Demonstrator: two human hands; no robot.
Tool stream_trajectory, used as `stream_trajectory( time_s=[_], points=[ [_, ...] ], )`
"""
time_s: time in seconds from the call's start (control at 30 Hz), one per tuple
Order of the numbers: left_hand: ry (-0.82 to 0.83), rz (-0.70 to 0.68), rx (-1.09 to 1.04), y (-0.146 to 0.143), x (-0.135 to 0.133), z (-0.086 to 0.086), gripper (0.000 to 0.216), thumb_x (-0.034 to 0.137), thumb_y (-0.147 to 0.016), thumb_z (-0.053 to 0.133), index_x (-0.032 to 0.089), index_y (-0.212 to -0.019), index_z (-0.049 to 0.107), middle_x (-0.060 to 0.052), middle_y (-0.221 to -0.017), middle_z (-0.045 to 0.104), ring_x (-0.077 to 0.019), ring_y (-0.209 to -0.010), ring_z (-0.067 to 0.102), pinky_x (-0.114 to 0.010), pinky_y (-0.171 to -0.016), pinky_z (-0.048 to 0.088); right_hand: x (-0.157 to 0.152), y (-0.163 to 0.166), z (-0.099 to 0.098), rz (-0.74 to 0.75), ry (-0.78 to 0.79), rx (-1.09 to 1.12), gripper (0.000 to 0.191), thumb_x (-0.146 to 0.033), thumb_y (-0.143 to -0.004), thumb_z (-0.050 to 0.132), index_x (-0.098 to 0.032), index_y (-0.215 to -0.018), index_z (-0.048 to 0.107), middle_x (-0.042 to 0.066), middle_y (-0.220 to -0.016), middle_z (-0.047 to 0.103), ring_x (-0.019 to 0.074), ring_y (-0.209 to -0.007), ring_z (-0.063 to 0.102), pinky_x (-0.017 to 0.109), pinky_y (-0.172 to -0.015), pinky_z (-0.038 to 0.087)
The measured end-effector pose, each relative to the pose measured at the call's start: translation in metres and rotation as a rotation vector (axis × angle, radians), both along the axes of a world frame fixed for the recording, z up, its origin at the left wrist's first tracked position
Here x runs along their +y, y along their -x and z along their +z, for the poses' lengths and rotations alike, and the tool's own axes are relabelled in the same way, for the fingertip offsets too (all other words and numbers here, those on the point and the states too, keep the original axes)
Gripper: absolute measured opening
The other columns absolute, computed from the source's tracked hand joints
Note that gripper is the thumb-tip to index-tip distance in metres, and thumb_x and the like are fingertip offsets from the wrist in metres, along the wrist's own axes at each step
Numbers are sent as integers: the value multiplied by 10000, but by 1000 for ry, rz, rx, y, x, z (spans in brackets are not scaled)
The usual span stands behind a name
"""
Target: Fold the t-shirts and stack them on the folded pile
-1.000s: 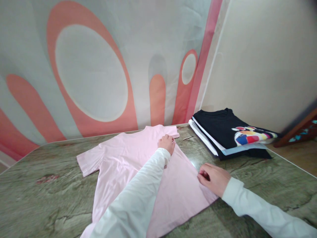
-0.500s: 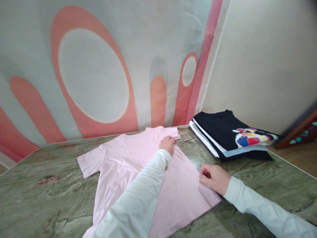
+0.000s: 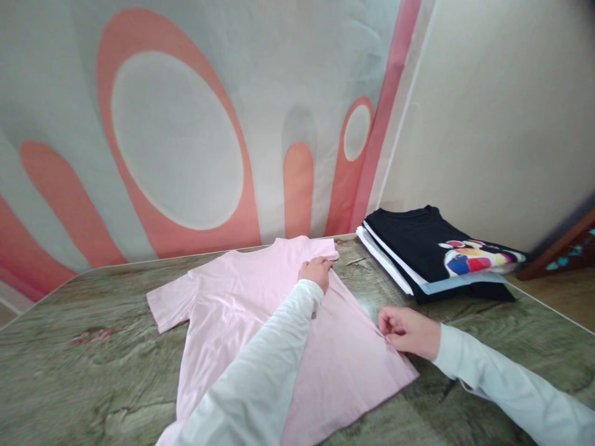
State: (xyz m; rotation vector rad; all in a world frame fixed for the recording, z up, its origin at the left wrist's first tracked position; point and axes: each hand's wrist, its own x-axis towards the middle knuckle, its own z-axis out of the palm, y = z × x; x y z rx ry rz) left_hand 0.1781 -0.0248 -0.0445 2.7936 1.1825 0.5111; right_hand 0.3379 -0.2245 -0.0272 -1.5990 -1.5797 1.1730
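A pale pink T-shirt (image 3: 232,310) lies spread flat on a green marbled table (image 3: 69,378), neck toward the wall. My left hand (image 3: 316,271) reaches across it and pinches the cloth at the far right sleeve and shoulder. My right hand (image 3: 409,331) rests on the shirt's right side edge, fingers curled and pinching the fabric there. Both arms wear white long sleeves. The left sleeve of the shirt sticks out flat at the left.
A stack of folded shirts (image 3: 432,254), a black one with a colourful print on top, sits at the table's far right corner. A wall hanging with pink ovals stands behind the table. A wooden furniture piece (image 3: 567,248) shows at the right edge.
Both hands have stayed at the shirt's right side. My right hand has shifted slightly right and closed tighter on the edge, and the fabric near it lies a little flatter.
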Motion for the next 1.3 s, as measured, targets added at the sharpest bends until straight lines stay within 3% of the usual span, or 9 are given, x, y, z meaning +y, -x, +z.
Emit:
stream_trajectory(
  time_s=[0.4,0.97,1.17,1.3],
  points=[
    [5,-15,9,2,-2,0,325,218,-878,329,307,-1141,497,-1,-1214,475,-165,-1103,434,-332,-879,343,2,-7,5,53,149,122,90,-187,-524,479,-159,-608,491,-43,-491,484,77,-430,450,204,-427,364],
    [-44,-38,4,1,-1,-11,369,260,-866,357,280,-1232,397,-4,-1321,400,-181,-1207,329,-393,-972,283,-2,-2,11,104,199,-24,182,-206,-574,498,-118,-659,633,-17,-482,527,71,-417,442,189,-414,351],
    [-48,-33,-85,3,-4,1,326,234,-804,456,217,-1129,480,-54,-1166,494,-186,-1093,433,-338,-918,355,-2,-5,9,156,181,92,247,-313,-584,642,-118,-724,584,-16,-577,533,61,-487,436,182,-442,335],
    [-43,-15,-66,5,-4,7,179,269,-790,487,188,-934,556,-62,-979,533,-197,-947,505,-327,-828,410,-2,-8,7,185,218,89,221,-221,-572,632,-127,-748,537,-61,-522,475,38,-441,384,166,-420,283]
  ],
)
